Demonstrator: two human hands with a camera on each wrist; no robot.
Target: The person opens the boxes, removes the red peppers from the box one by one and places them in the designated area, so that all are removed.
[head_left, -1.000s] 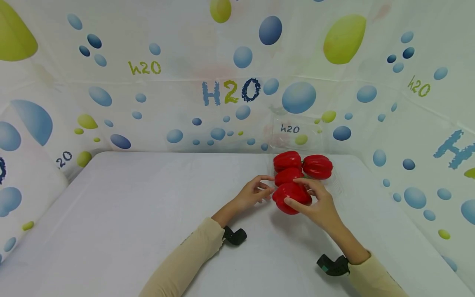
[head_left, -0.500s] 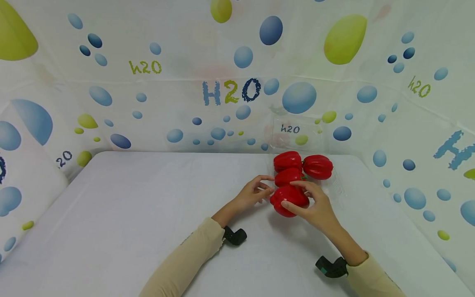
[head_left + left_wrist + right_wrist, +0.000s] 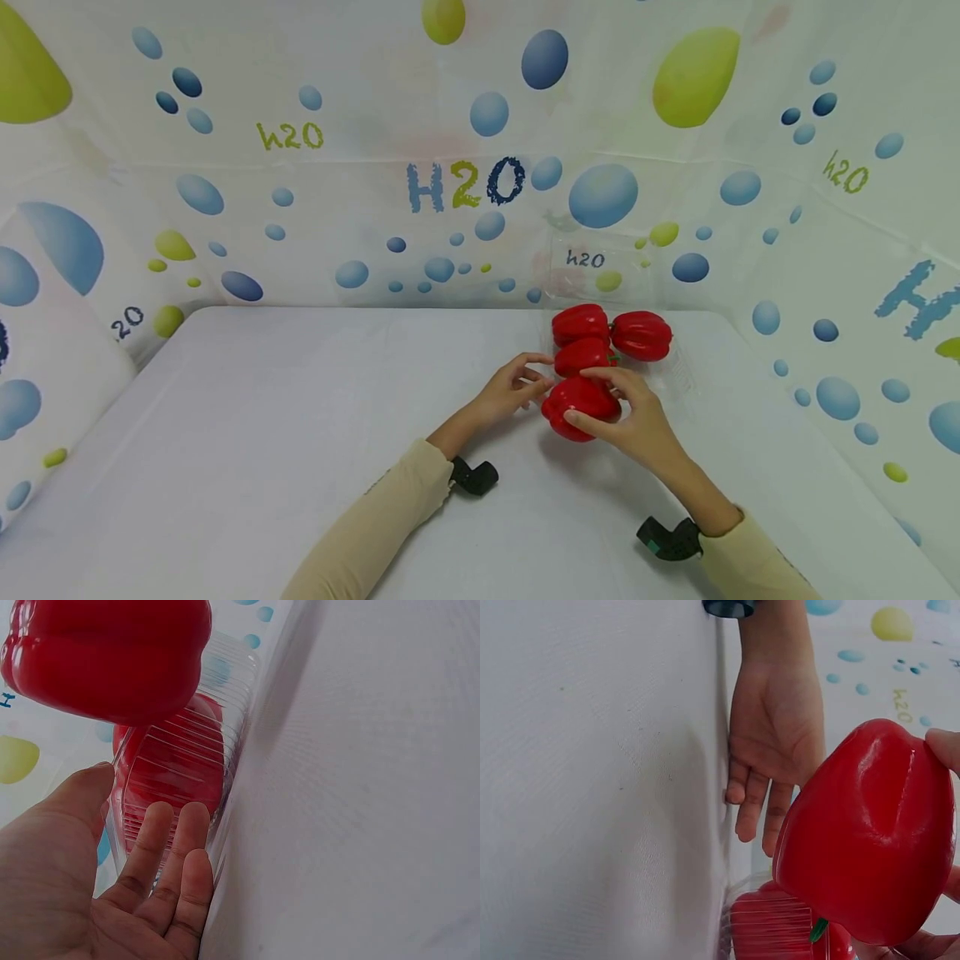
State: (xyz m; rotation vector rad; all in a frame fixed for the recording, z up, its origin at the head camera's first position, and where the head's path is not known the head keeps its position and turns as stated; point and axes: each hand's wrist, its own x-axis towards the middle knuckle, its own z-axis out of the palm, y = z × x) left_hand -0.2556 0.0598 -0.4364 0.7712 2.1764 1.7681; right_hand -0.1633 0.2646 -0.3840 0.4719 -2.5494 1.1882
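Note:
My right hand (image 3: 641, 417) holds a glossy red bell pepper (image 3: 579, 412) between thumb and fingers, above the near end of a clear plastic container (image 3: 686, 379). In the right wrist view, that bell pepper (image 3: 870, 832) fills much of the right side. Three more red peppers (image 3: 581, 325) lie in the container, one with a green stem (image 3: 819, 930) showing. My left hand (image 3: 510, 390) rests at the container's left side. Seen from the left wrist, its fairly straight fingers (image 3: 196, 881) lie along the ribbed wall (image 3: 180, 761), with the thumb (image 3: 94, 784) near the rim.
The container's clear lid (image 3: 551, 279) stands upright behind the peppers, near the table's back edge. A white cloth covers the table (image 3: 285, 433). A white curtain (image 3: 360, 92) with blue and green drops surrounds it. Black cameras sit on both wrists.
My right hand has moved slightly left and nearer to me with the bell pepper in it, uncovering more of the green stem behind. The left hand has stayed in place.

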